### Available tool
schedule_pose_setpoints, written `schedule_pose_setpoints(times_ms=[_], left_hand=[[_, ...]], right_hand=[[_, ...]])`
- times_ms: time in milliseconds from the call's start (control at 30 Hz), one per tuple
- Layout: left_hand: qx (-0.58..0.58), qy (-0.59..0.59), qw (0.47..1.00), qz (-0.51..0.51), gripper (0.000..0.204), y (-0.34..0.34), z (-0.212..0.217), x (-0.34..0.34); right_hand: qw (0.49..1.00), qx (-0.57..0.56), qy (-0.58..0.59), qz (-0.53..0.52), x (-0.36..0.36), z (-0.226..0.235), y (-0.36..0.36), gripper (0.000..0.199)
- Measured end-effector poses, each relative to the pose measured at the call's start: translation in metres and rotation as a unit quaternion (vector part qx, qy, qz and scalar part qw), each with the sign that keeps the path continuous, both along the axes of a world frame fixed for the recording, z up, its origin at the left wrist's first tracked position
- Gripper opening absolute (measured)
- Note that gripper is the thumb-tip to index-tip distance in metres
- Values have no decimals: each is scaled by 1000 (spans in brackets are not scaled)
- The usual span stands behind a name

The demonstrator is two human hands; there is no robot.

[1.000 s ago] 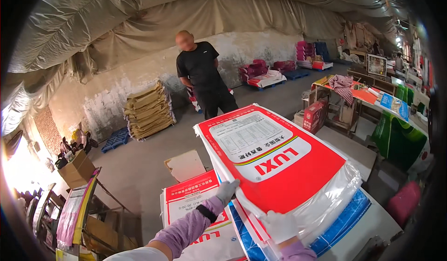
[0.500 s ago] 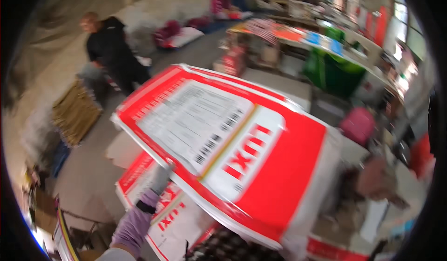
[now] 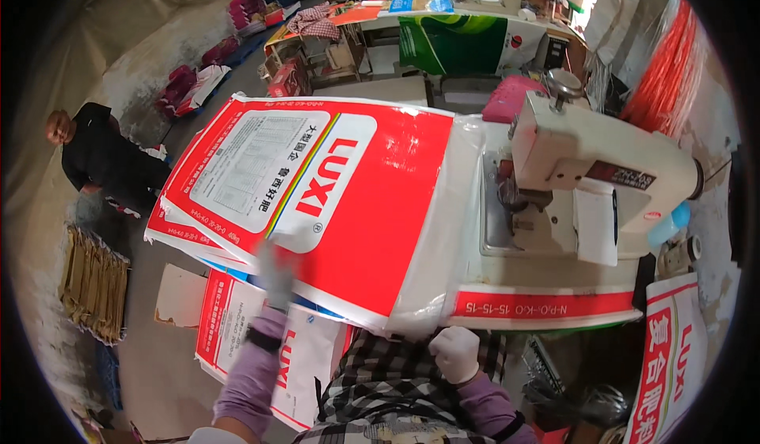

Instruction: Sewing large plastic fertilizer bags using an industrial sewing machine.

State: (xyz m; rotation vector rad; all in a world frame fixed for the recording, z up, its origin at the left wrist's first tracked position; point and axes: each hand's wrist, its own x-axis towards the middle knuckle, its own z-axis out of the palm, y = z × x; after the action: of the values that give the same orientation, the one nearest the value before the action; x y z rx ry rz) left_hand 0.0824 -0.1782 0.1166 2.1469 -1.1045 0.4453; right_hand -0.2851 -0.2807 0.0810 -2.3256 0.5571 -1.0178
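A red-and-white woven sack (image 3: 400, 230) lies flat in front of me, its printed side up and its plain whitish end toward the sewing machine (image 3: 586, 155). Other sack edges show beneath its far left side. My left hand (image 3: 275, 274), in a greyish glove, is over the sack's near left part; motion blurs its fingers. Close to the sack's near edge, my right hand (image 3: 457, 354) is curled into a fist in a white glove, with nothing visible in it. Below my left hand, another printed sack (image 3: 317, 349) lies lower down.
The machine's worktable (image 3: 546, 274) has a red-and-white strip along its front. A printed sack (image 3: 673, 357) hangs at the right, below red strands (image 3: 661, 72). A person in black (image 3: 107, 151) stands at the far left, near a brown bundle (image 3: 93, 286).
The sack, raised and tilted before, now lies flat. My view has swung right, bringing the sewing machine in and shifting the person leftward. My right hand has come into sight.
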Motion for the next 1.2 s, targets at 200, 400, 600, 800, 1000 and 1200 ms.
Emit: schedule_pose_setpoints(times_ms=[200,400,600,800,1000,1200], left_hand=[[326,-78,918,-212,41,-120,14,-167],[144,560,763,-289,20,-117,39,-122],[107,527,791,-291,18,-109,51,-129],[-87,496,822,-266,9,-97,48,-108],[-150,509,806,-262,25,-89,61,-113],[-143,585,771,-207,11,-91,24,-123]], right_hand=[[998,-17,-22,59,8,31,6,10],[947,228,-146,-172,14,63,-54,8],[955,291,23,-58,78,63,-81,24],[980,73,-38,-182,64,27,-56,9],[983,41,13,-177,62,87,-68,21],[910,402,-90,49,124,77,-47,21]])
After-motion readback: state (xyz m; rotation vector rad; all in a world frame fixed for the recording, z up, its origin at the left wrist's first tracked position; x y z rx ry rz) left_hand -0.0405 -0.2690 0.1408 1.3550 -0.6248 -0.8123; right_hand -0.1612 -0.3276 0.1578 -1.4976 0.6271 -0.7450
